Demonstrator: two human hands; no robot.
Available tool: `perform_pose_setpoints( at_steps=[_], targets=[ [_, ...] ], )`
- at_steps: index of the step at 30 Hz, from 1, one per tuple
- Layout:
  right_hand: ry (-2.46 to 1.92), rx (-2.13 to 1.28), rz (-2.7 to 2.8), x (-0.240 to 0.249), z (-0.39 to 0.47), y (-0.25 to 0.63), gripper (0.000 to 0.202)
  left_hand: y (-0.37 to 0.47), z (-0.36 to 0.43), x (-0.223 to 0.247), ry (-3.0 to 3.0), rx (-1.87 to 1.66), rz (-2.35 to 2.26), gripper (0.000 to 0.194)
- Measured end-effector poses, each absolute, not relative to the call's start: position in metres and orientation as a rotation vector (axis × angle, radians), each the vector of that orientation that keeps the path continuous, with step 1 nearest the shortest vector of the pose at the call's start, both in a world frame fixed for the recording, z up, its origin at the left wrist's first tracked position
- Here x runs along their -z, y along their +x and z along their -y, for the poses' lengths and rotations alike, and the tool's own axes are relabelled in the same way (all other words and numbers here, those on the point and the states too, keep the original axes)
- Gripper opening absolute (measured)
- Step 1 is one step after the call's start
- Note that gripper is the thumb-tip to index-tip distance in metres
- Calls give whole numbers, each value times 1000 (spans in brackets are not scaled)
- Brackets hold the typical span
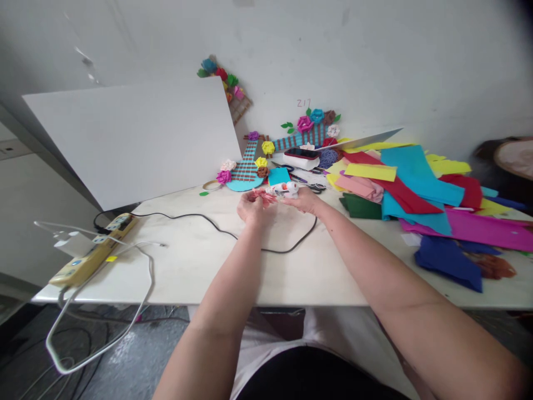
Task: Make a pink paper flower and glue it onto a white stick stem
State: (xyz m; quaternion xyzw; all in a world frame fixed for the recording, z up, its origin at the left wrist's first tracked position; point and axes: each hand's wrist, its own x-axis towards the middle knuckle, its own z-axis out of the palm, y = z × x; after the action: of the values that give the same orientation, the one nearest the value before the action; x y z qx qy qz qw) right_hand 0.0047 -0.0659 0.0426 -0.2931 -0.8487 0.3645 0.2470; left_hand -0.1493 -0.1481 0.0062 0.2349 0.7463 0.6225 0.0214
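Observation:
My left hand [249,208] is closed on a pink paper flower [265,196], whose crinkled petals show past the fingers. Right beside it, my right hand [305,201] grips a white glue gun [288,189] with its nozzle end pointing left at the flower. Whether the nozzle touches the petals I cannot tell. A black cord [287,251] hangs from the gun and runs left over the table. Just behind my hands lie a blue paper square [278,176] and a turquoise guitar-shaped craft [245,169] with paper flowers on it.
Coloured paper [420,172] is heaped on the right of the table [200,250]. A power strip [94,250] with white cables sits at the left edge. A large white board [133,139] leans at the back left. A phone on a white box [302,159] stands behind my hands.

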Motion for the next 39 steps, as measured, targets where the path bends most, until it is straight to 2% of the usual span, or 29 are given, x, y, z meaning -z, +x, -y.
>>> perform_pose_setpoints(
  at_steps=[22,28,39],
  targets=[
    [-846,-813,2384,-38,59,0,38,-147,147,-8,694,-1980,-2229,22],
    [-835,-952,2323,-41,60,3,41,-149,146,-7,665,-1994,-2199,23],
    [-777,-1096,2275,-45,63,8,33,-148,147,-8,617,-2016,-2138,21]
  ],
)
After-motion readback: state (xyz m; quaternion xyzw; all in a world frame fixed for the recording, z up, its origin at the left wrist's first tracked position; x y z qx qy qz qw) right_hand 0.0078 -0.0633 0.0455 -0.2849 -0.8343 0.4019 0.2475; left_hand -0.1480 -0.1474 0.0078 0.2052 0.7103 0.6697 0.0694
